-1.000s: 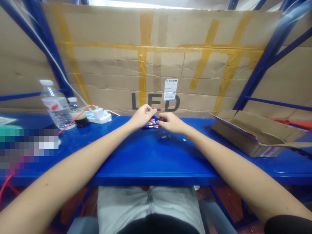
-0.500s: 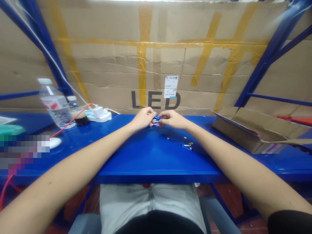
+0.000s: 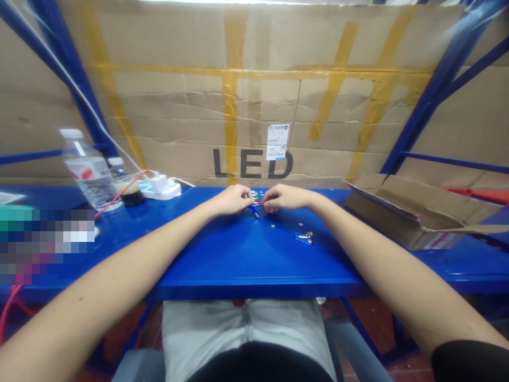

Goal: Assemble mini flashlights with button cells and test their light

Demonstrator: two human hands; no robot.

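Note:
At the far middle of the table, my left hand (image 3: 235, 200) is closed on a slim, shiny blue tube (image 3: 253, 211), whose lower end points toward me. Several small glossy tubes (image 3: 256, 198) in green, purple and other colours lie just behind, between both hands. My right hand (image 3: 285, 197) is close by on the right, fingers curled together; whatever is in them is too small to make out. Nearer to me lies a blue carabiner (image 3: 303, 240) with small metal pieces by it. A tiny round metal part (image 3: 272, 226) and a flat disc (image 3: 300, 224) lie apart from it.
An open cardboard box (image 3: 413, 223) stands on the right of the blue table (image 3: 254, 260). On the left are a water bottle (image 3: 89, 172), a jar of dark liquid (image 3: 131, 193), a white power strip (image 3: 169, 190) and a red cable. A large taped carton (image 3: 191, 116) closes off the back.
My hands have moved slightly apart. The blue tube, earlier level between both hands, now tilts down toward me in my left hand alone. The coloured tubes behind show more.

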